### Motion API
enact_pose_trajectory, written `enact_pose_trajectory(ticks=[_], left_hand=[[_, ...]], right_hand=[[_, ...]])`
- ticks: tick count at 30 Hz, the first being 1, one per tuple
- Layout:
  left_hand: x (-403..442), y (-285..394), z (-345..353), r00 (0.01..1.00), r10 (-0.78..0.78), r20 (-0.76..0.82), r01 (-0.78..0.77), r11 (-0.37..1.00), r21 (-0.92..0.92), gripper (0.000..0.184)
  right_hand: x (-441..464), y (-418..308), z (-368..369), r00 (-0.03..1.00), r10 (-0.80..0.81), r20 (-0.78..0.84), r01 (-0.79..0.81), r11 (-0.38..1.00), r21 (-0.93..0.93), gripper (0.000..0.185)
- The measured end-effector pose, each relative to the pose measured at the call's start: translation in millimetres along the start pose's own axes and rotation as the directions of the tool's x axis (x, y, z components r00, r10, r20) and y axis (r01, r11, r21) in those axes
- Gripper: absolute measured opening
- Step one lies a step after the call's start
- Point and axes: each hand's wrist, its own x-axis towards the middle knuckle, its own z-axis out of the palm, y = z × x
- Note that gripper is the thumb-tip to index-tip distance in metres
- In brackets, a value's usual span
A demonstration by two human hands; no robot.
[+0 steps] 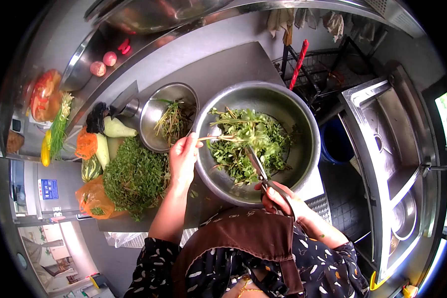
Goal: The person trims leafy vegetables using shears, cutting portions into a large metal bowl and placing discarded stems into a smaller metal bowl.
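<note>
Between the fingers of my left hand [184, 156] are the stems of a sprig of leafy greens [228, 138], held out over the large metal bowl [307, 124]. My right hand [281, 198] grips the handles of a pair of scissors [258, 165], whose blades reach up to the leafy part of the sprig. Cut greens [238, 161] lie in the large bowl below. A smaller metal bowl [150, 116] beside it holds cut stems [171, 123]. To the left of my left hand is a big heap of uncut greens [136, 174].
Left of the heap are an orange plastic bag [92, 194], a striped squash [91, 169] and pale green gourds [119, 128]. Spring onions [61, 129] and radishes [98, 68] sit farther left. On the right stand a metal sink [382, 119] and a blue bucket [335, 141].
</note>
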Motion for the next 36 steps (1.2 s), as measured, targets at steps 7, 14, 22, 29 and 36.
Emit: enact_pose_trajectory(ticks=[7, 14, 22, 29, 36], left_hand=[[-15, -9, 6, 0.989, 0.147, 0.037, -0.151, 0.97, 0.191, 0.029], [-31, -6, 14, 0.97, 0.224, 0.091, -0.242, 0.912, 0.333, 0.03], [-26, -9, 7, 0.99, 0.142, 0.027, -0.145, 0.972, 0.187, 0.03], [-31, -5, -1, 0.985, 0.16, 0.061, -0.17, 0.952, 0.256, 0.031], [-38, 5, -8, 0.965, 0.223, 0.14, -0.258, 0.908, 0.33, 0.031]], right_hand=[[7, -1, 4, 0.997, 0.033, 0.074, -0.023, 0.992, -0.128, 0.052], [19, 1, 6, 0.998, 0.028, 0.057, -0.022, 0.995, -0.102, 0.051], [14, 6, -2, 0.995, 0.048, 0.087, -0.043, 0.997, -0.06, 0.052], [19, 3, 2, 0.994, 0.071, 0.088, -0.066, 0.996, -0.059, 0.058], [28, 1, 4, 0.997, 0.056, -0.045, -0.063, 0.981, -0.182, 0.049]])
